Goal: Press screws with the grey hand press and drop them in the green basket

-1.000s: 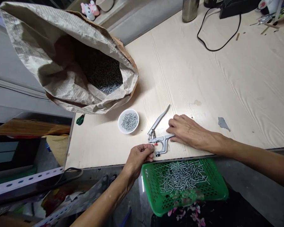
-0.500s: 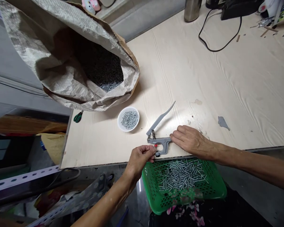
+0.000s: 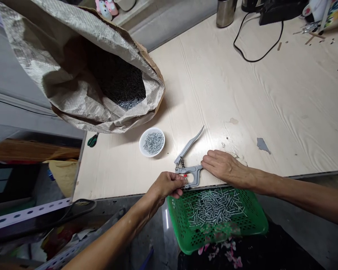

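Grey snap pliers (image 3: 195, 170) lie at the table's front edge, their long lever (image 3: 190, 144) raised on a spring. My right hand (image 3: 225, 168) is closed around the far end of the pliers' body, fingers curled over it. My left hand (image 3: 167, 185) pinches at the jaw, just below the red tip (image 3: 185, 175); what sits between thumb and finger is too small to make out. Under the table edge, a green basket (image 3: 219, 243) holds many small ridged metal pieces (image 3: 215, 206). Smaller silvery pieces fill a white bowl (image 3: 141, 146) behind my left hand.
A large woven sack (image 3: 101, 120) of dark metal pieces stands at the back left. Green-handled scissors (image 3: 92, 140) lie near the table's left edge. A metal cup (image 3: 225, 14) and a black cable (image 3: 252, 60) are at the back; a grey flake (image 3: 263, 145) lies right.
The pliers' lever has come down slightly. My left fingers have shifted a little inward at the jaw, under the red tip. My right hand keeps its hold.
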A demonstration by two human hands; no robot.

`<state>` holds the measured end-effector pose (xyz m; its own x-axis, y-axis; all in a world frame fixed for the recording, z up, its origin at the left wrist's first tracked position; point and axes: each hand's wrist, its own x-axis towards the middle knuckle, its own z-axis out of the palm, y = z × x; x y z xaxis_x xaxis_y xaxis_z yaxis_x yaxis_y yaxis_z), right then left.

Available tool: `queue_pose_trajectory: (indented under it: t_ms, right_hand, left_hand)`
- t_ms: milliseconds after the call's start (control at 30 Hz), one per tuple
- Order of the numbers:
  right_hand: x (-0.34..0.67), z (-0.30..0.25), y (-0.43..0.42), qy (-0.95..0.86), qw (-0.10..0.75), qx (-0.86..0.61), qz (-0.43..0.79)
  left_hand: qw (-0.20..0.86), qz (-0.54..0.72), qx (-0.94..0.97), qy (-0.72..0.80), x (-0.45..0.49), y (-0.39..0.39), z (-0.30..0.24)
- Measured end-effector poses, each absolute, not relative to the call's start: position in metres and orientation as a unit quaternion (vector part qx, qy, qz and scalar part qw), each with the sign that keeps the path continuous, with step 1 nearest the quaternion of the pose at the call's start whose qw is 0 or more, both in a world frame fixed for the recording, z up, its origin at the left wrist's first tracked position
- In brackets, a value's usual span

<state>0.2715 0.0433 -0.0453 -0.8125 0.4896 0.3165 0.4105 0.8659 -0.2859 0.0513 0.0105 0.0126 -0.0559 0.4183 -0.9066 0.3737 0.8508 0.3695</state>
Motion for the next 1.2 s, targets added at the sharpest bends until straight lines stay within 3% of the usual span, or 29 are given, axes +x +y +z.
queue_pose_trajectory:
  t_ms: [300,467,933,1000,1067,1133,1200]
  right_hand:
    - [0.274,-0.036,0.053,-0.957,0.116,-0.23,0.134]
    - [0.284,-0.033,0.075,-0.946,0.131,-0.264,0.132]
    - [0.272,-0.016,0.095,-0.954,0.053,-0.267,0.126]
    - [0.273,-0.014,0.092,-0.954,0.055,-0.264,0.133]
    - [0.273,-0.014,0.09,-0.953,0.057,-0.262,0.141]
    - [0.272,-0.014,0.087,-0.951,0.054,-0.267,0.148]
    - [0.271,-0.014,0.085,-0.946,0.049,-0.279,0.155]
  left_hand:
    - [0.646,0.019,0.245,0.723,0.049,0.013,0.011]
    - [0.643,0.027,0.252,0.723,0.049,0.011,0.01]
    - [0.626,0.013,0.273,0.73,0.05,0.008,0.01]
    - [0.561,-0.004,0.354,0.748,0.051,0.004,0.014]
    - [0.42,0.02,0.503,0.755,0.056,0.0,0.018]
    - [0.269,0.072,0.653,0.704,0.065,0.001,0.018]
    - [0.197,0.098,0.758,0.614,0.076,0.008,0.013]
